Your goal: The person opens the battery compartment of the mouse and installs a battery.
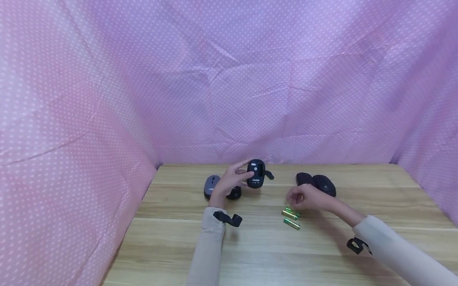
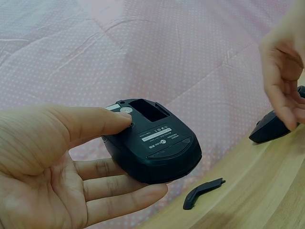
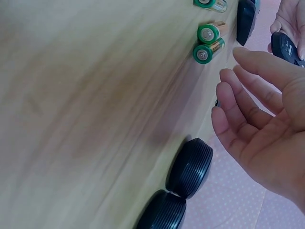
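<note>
My left hand (image 1: 229,180) holds a black computer mouse (image 2: 157,148) upside down, thumb on its underside and fingers beneath. In the left wrist view its battery compartment (image 2: 149,110) is uncovered, with no battery visible inside. On the table beyond it lies the black battery cover (image 2: 202,192). My right hand (image 1: 307,196) hovers just above the green and gold batteries (image 1: 290,215), its fingers loosely bent and holding nothing. Two batteries lie side by side, and another battery (image 1: 291,223) lies apart, nearer to me.
Two black mice (image 1: 324,185) (image 1: 305,179) stand together behind my right hand. A grey mouse (image 1: 212,185) sits left of my left hand, and a dark mouse (image 1: 234,193) is partly hidden under that hand. Pink dotted cloth (image 1: 229,99) hangs around the wooden table (image 1: 171,238).
</note>
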The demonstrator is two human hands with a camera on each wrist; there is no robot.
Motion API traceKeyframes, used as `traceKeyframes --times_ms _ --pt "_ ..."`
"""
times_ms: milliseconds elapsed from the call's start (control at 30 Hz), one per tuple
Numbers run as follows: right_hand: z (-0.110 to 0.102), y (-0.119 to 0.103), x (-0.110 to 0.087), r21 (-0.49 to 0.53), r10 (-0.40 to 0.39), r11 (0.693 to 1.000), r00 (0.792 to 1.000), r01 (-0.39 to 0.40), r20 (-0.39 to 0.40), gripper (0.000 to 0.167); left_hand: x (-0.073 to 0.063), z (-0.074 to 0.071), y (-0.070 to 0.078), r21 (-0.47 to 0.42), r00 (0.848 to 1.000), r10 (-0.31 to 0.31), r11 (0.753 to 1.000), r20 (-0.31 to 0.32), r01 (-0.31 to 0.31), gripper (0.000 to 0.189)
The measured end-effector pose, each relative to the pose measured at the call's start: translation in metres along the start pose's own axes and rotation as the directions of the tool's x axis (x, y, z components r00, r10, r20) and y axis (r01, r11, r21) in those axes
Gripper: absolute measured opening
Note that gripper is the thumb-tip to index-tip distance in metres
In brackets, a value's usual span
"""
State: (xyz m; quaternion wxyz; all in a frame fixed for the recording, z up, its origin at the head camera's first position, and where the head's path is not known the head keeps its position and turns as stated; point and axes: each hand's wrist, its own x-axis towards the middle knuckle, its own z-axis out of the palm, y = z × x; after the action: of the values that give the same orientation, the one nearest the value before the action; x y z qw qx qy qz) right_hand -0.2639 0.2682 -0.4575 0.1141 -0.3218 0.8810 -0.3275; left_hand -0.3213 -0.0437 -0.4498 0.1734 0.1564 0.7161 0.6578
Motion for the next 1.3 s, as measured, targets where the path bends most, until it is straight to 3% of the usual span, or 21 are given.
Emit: traceKeyframes --times_ms 267,700,1300 --pt "0.004 0.007 -0.008 0.017 0.032 0.999 0.999 -0.032 0.041 0.018 0.001 0.001 0.000 0.003 1.000 -0.011 1.000 -0.003 0.011 0.059" --pt "0.006 0.005 -0.006 0.017 0.045 0.999 0.996 -0.046 0.076 0.016 0.001 0.001 0.000 0.010 1.000 -0.014 1.000 -0.007 0.015 0.060" --pt "0.004 0.002 0.006 -0.012 0.033 0.999 0.998 -0.032 0.048 0.012 0.001 0.001 0.000 0.014 1.000 -0.010 1.000 -0.003 0.010 0.058"
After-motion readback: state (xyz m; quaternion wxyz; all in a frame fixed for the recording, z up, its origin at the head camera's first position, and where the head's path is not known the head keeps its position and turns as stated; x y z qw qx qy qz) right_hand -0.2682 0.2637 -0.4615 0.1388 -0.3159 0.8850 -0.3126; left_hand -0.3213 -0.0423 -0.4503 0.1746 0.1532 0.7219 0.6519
